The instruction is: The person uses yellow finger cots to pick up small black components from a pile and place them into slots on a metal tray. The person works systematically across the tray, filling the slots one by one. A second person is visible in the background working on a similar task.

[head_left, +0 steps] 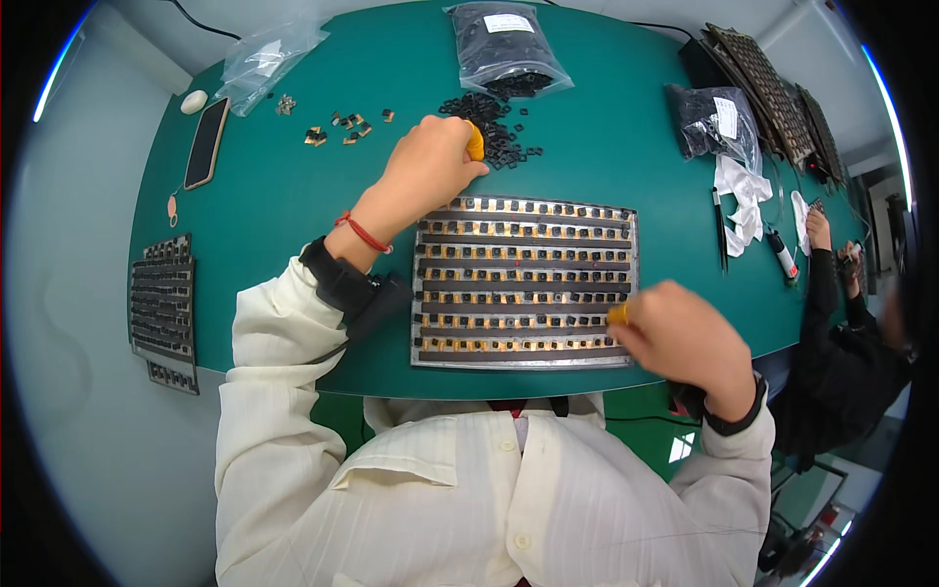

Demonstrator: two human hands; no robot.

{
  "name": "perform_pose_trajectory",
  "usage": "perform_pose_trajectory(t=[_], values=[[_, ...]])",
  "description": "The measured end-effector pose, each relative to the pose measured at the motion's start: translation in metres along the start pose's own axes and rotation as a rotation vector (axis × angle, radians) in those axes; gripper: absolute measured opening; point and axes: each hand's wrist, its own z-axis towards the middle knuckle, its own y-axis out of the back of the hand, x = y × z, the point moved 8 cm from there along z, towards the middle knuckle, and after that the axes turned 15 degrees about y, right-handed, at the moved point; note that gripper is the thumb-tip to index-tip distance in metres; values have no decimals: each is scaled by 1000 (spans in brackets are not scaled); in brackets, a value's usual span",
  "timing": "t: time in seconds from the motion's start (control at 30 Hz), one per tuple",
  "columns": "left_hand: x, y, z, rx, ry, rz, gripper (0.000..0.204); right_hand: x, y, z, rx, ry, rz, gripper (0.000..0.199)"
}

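In front of me lies a flat metal tray (525, 362) with several rows of small black square parts on gold-coloured pieces. My left hand (430, 164), with a yellow cover on a finger, is curled at the edge of a loose pile of small black square parts (499, 137) beyond the tray. Whatever its fingers pinch is hidden. Over the tray's near right corner, my right hand (690, 333) is bent into a pinch, also with a yellow finger cover. It is slightly blurred, and I cannot make out anything between its fingertips.
A clear bag of black parts (504, 44) stands behind the pile; another bag (714, 122) lies right, near stacked trays (763, 88). At left are a phone (206, 144), gold pieces (352, 125) and filled trays (163, 303). White tissue (743, 201) and a co-worker's hand (818, 228) are at right.
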Motion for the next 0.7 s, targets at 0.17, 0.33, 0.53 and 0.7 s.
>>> perform_pose_trajectory(t=[0.17, 0.33, 0.53, 0.7], values=[[-12, 5, -19, 21, -9, 180, 19, -28, 53, 61, -342, 86, 105, 15], [-1, 15, -22, -168, -40, 240, 17, -61, 43, 132, -341, 9, 236, 26], [22, 25, -24, -147, 11, 150, 14, -59, 41, 160, -433, -59, 123, 27], [24, 26, -21, -13, 22, -56, 17, -55, 37, 164, -359, -17, 92, 23]])
